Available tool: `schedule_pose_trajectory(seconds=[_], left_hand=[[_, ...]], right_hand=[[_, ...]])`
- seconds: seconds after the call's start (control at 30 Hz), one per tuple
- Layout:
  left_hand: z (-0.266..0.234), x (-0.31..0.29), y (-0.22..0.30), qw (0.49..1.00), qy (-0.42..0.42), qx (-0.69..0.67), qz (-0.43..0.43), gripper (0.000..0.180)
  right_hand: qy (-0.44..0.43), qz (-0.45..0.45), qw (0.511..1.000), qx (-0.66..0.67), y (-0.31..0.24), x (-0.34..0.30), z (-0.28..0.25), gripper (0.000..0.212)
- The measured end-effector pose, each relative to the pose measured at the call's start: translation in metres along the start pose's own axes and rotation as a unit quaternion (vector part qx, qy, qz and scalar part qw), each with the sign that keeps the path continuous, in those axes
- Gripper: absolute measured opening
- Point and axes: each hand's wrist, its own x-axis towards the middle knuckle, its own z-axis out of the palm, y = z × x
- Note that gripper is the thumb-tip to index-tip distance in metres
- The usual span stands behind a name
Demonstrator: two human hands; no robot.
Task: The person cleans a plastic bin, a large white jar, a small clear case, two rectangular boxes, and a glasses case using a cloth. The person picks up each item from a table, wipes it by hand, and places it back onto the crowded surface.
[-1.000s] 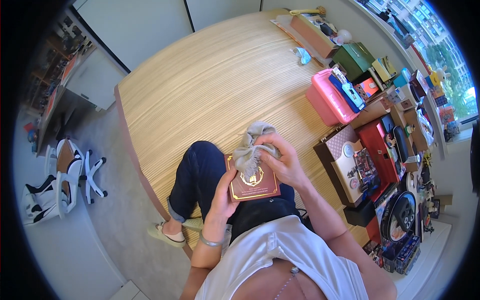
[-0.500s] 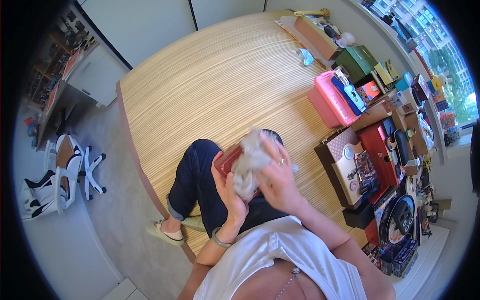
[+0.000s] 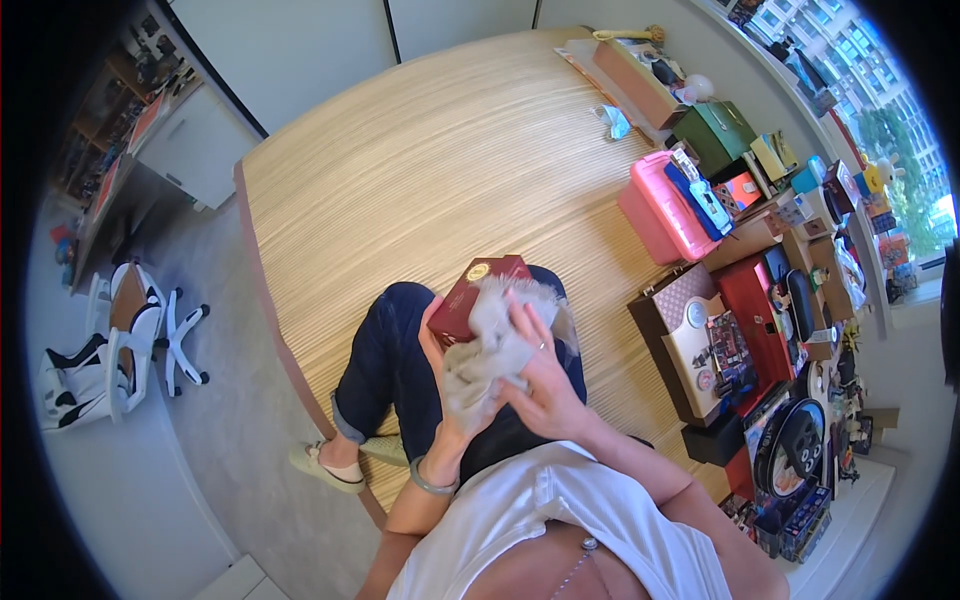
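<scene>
The fingers of the right hand [image 3: 545, 385] are seen spread and curled over a crumpled beige cloth [image 3: 490, 345], which is pressed against the upper face of a dark red box [image 3: 468, 297]. The fingers of the left hand [image 3: 450, 400] are largely hidden behind cloth and box; they appear closed on the box's lower left edge, with the thumb laid along that edge, though the exact hold cannot be told. A ring is noted on the right hand and a bangle [image 3: 432, 482] on the left wrist. The box is held tilted above the lap, over the dark trousers [image 3: 395, 365], at the near edge of a pale wooden platform [image 3: 420, 180]. Several risks are judged from this position. The box is supported mainly from one side, so pressure from the cloth could tip it out of the left hand and onto the platform or the grey floor [image 3: 215, 400] to the left. Its gold emblem could be scuffed if grit is caught in the cloth. The loose folds could snag on the ring. To the right, a crowded row of goods is set, a pink case [image 3: 660, 215] and a patterned box [image 3: 685, 335] among them; a swung elbow could dislodge the nearer ones.
</scene>
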Motion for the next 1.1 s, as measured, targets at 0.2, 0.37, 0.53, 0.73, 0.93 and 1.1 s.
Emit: schedule_pose_trajectory(seconds=[0.2,0.37,0.53,0.73,0.93,1.1], left_hand=[[0.01,0.001,0.004,0.968,-0.042,0.195,0.152,0.101],[0.0,0.005,0.004,0.961,-0.051,0.222,0.159,0.102],[-0.001,0.003,0.009,0.957,-0.042,0.214,0.192,0.092],[-0.011,-0.001,0.023,0.879,-0.152,0.385,0.237,0.079],[0.007,-0.016,0.028,0.977,-0.084,0.129,0.149,0.098],[0.007,-0.008,0.035,0.993,0.05,-0.104,0.008,0.097]], right_hand=[[0.201,0.179,0.901,0.34,0.014,0.042,-0.023,0.025],[0.139,0.022,0.99,0.023,-0.01,0.02,-0.01,0.025],[0.115,-0.034,0.989,-0.085,-0.031,0.019,-0.021,0.024],[0.064,-0.024,0.992,-0.105,-0.03,0.029,-0.033,0.024],[0.173,0.181,0.924,0.287,-0.013,0.033,-0.039,0.027],[0.22,0.147,0.946,0.186,-0.008,-0.008,-0.009,0.039]])
